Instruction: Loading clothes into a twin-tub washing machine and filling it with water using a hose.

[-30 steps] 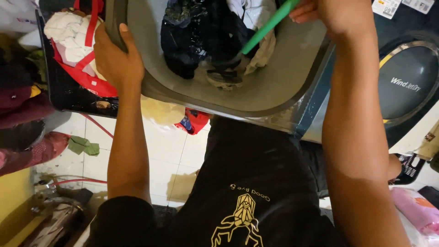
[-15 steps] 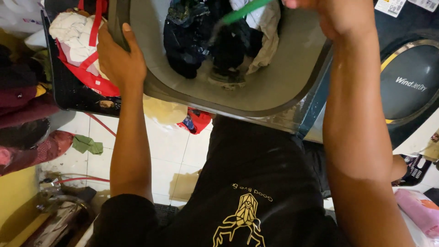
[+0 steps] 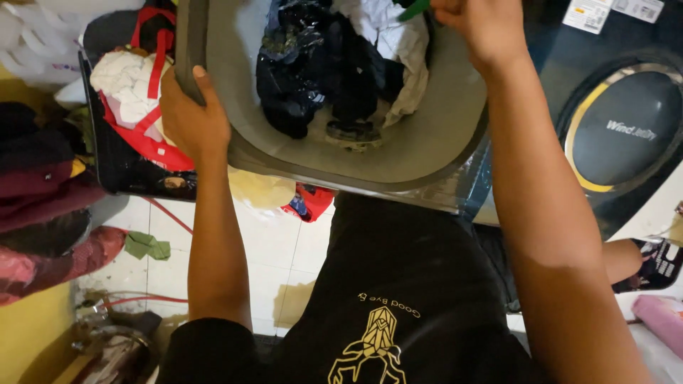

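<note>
Grey tub (image 3: 427,153), left hand (image 3: 188,117) gripping rim, laundry (image 3: 334,64) inside

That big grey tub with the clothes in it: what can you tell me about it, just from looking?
The grey tub looks like smooth plastic, wide and rounded, with a thick rolled rim and a darker outer edge. It is seen from above and cut off by the top of the picture. Inside lies a heap of dark clothes and a white cloth, with bare tub floor around them. The left hand clasps its left rim, thumb over the edge. The right hand is above its right side, closed on a green stick.
</note>
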